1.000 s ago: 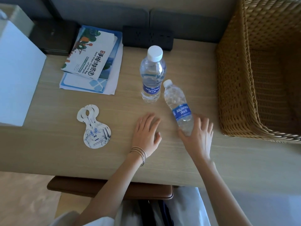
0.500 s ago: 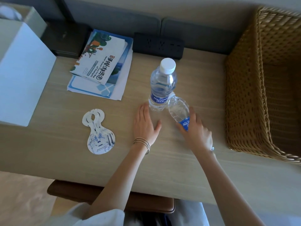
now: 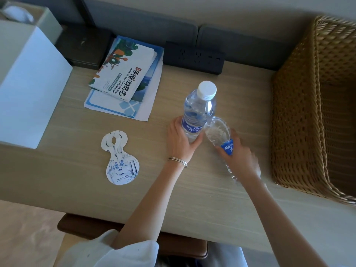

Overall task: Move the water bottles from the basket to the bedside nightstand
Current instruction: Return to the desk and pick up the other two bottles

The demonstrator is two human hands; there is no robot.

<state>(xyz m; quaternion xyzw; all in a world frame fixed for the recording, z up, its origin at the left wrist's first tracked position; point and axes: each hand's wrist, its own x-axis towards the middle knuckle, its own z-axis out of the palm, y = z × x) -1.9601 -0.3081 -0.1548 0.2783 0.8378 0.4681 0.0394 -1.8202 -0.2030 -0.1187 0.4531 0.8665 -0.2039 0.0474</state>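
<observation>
Two clear water bottles with blue labels are on the wooden nightstand top [image 3: 134, 199]. The first bottle [image 3: 200, 108] stands upright with a white cap, and my left hand [image 3: 181, 141] grips its lower part from the left. The second bottle [image 3: 218, 132] is tilted, its top leaning against the first one so that its cap is hidden. My right hand [image 3: 238, 157] grips it around the label and lower body. The wicker basket [image 3: 294, 112] stands at the right, and its visible inside holds nothing.
A stack of brochures and a map [image 3: 125, 79] lies at the back left, with a black socket strip [image 3: 194, 56] behind the bottles. A white box [image 3: 25, 89] fills the left side. A white paper door hanger [image 3: 119, 158] lies left of my left hand.
My left hand moved up from lying flat on the table and took hold of the upright bottle. My right hand keeps hold of the second bottle, which has moved in to lean against the first.
</observation>
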